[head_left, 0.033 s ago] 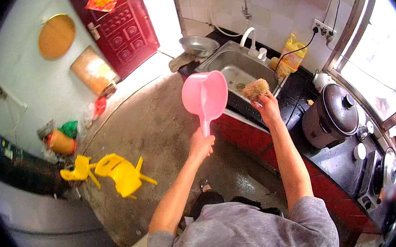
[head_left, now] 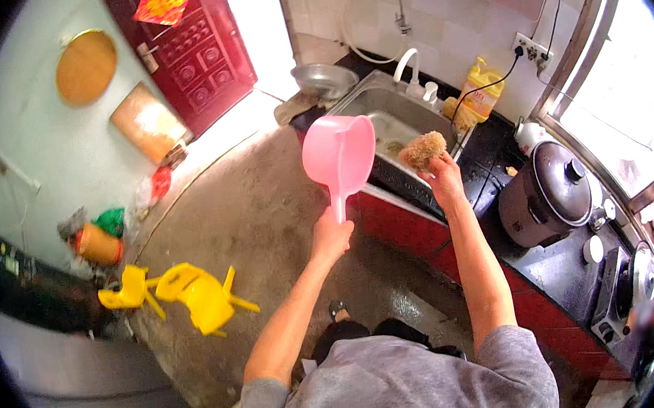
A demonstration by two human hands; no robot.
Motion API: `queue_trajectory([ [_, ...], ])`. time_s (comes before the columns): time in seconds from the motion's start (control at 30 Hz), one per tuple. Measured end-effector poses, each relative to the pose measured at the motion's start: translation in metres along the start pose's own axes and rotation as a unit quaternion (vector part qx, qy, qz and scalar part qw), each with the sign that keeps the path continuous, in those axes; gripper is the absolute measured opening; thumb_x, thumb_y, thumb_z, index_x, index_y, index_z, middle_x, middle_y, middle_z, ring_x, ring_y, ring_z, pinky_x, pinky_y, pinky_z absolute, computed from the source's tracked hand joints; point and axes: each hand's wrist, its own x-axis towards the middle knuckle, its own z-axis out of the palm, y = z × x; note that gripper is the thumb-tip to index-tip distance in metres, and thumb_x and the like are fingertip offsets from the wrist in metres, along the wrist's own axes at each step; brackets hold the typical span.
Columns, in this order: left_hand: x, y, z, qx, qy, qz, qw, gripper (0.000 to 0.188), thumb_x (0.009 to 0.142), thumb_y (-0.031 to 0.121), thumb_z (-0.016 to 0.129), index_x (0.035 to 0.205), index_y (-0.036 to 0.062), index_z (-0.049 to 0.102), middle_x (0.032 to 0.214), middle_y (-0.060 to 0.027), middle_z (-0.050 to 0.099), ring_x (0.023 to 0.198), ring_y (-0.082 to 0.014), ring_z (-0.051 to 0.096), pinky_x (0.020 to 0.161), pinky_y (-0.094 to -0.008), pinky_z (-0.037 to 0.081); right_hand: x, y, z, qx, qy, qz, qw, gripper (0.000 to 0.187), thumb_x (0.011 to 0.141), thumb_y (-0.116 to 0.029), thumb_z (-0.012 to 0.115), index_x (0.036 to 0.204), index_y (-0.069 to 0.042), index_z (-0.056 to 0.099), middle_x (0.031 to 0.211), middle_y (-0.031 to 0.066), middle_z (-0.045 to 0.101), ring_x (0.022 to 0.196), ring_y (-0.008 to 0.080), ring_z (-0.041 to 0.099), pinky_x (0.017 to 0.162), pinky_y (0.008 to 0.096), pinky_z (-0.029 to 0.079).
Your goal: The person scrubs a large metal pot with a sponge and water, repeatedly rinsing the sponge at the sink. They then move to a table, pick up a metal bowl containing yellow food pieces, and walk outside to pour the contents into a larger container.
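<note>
Gripping the pink ladle (head_left: 340,155) by its handle, your left hand (head_left: 331,235) held it bowl-up, long axis rising toward the steel sink (head_left: 380,104), while your right hand (head_left: 444,179), nearer that sink, clutched a tan scrubber (head_left: 422,149) just beside the bowl.

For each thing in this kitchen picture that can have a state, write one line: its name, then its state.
Pink scoop: held up by its handle, tipped on its side.
Left hand: closed on the scoop handle.
Scrubbing sponge: gripped over the sink edge.
Right hand: closed on the sponge.
Cooker: lid on.
Red door: shut.
Yellow chair: tipped over.
</note>
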Motion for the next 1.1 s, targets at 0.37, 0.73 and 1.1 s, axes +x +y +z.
queue_trajectory([
  [0.37, 0.249, 0.041, 0.014, -0.046, -0.136, -0.023, 0.989, 0.014, 0.079, 0.013, 0.057, 0.087, 0.0033, 0.051, 0.062, -0.0077, 0.055, 0.043, -0.0164, 0.051, 0.036, -0.0305, 0.038, 0.196, 0.034, -0.051, 0.199, 0.157, 0.021, 0.967, 0.038, 0.092, -0.017, 0.040, 0.128, -0.006, 0.037, 0.127, 0.0128, 0.047, 0.117, 0.0362, 0.046, 0.095, 0.0607, 0.037],
  [0.73, 0.358, 0.058, 0.025, -0.279, -0.294, -0.248, 0.880, 0.015, 0.083, 0.019, 0.060, 0.082, 0.0064, 0.052, 0.061, -0.0037, 0.051, 0.043, -0.0112, 0.044, 0.034, -0.0253, 0.033, 0.373, 0.074, -0.089, 0.373, 0.272, 0.001, 0.887, 0.035, 0.094, -0.009, 0.033, 0.126, 0.004, 0.039, 0.131, 0.0215, 0.043, 0.121, 0.0377, 0.043, 0.103, 0.0551, 0.036],
  [1.1, 0.415, 0.060, 0.065, -0.270, -0.386, -0.322, 0.822, 0.015, 0.083, 0.022, 0.061, 0.083, 0.0074, 0.055, 0.061, -0.0017, 0.049, 0.042, -0.0111, 0.041, 0.035, -0.0252, 0.029, 0.353, 0.054, -0.094, 0.108, 0.289, -0.006, 0.951, 0.015, 0.086, -0.007, 0.050, 0.101, -0.006, 0.050, 0.086, 0.0050, 0.055, 0.077, 0.0209, 0.058, 0.066, 0.0386, 0.051],
])
